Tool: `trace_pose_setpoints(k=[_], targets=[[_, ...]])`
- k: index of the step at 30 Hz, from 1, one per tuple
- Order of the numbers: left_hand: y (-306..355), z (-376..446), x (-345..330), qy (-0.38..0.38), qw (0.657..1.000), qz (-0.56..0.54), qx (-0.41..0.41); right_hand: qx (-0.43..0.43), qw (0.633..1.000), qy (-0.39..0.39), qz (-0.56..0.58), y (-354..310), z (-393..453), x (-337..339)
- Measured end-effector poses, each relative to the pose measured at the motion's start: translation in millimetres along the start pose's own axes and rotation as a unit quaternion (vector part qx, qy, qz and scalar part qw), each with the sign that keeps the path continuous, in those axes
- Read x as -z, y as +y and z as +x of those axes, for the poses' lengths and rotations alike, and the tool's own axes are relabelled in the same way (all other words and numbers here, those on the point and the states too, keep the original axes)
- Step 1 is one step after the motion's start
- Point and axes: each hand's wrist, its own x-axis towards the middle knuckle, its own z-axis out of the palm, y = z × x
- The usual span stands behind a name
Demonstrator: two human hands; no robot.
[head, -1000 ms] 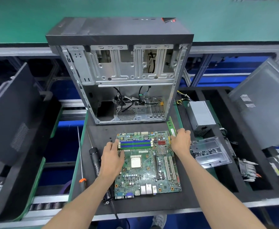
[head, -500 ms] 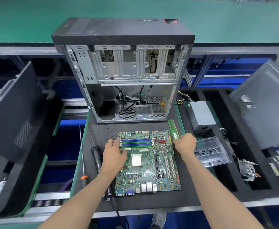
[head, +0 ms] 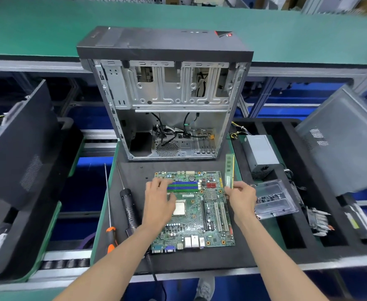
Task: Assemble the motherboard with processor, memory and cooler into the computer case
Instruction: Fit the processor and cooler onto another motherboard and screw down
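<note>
Standing open at 12 o'clock: computer case (head: 167, 101), loose cables inside, no board. Motherboard (head: 196, 213) flat on black mat (head: 200, 259), processor (head: 180, 208) seated. Left hand (head: 158, 205) palm down, fingers spread loose over blue-green slots (head: 183, 185), grasping nothing. Right hand (head: 242, 197) at 3 o'clock pinches lower end of memory stick (head: 229, 170). Clear tray (head: 274, 199) holds small parts.

A green conveyor belt (head: 47, 29) runs across the far side on a grey metal frame (head: 297, 70). Blue panels (head: 287, 98) show beneath it. The black bench (head: 200, 259) rests on roller rails (head: 65, 263).
</note>
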Motion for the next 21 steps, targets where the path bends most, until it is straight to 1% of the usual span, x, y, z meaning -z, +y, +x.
trace_pose_setpoints(k=[3,5,7,10,13,16,18,21], targets=[[20.7,2.1,-5.8,-0.084,0.990,-0.112,0.021,0.000,0.989,-0.090,0.117,-4.7,-20.1,-15.9],[32.7,6.4,-6.3,-0.113,0.968,-0.213,0.063,-0.010,0.977,-0.136,0.162,-8.2,-32.1,-31.3],[37.5,12.3,-3.9,-0.105,0.950,-0.278,0.091,-0.027,0.967,-0.166,0.193,-11.0,-39.9,-44.3],[31.6,20.9,4.1,-0.080,0.937,-0.321,0.113,-0.044,0.958,-0.199,0.200,-14.9,-43.2,-55.1],[17.4,28.4,13.4,-0.058,0.936,-0.325,0.123,-0.039,0.954,-0.240,0.173,-19.1,-42.8,-58.8],[1.1,35.4,23.8,-0.021,0.951,-0.280,0.133,-0.015,0.957,-0.216,0.195,-22.6,-33.5,-52.7],[-9.3,41.2,30.5,0.005,0.961,-0.244,0.133,0.041,0.966,-0.203,0.153,-24.4,-24.6,-45.2],[-17.9,49.1,36.8,0.010,0.970,-0.211,0.124,0.145,0.966,-0.214,0.021,-25.1,-15.7,-42.7]])
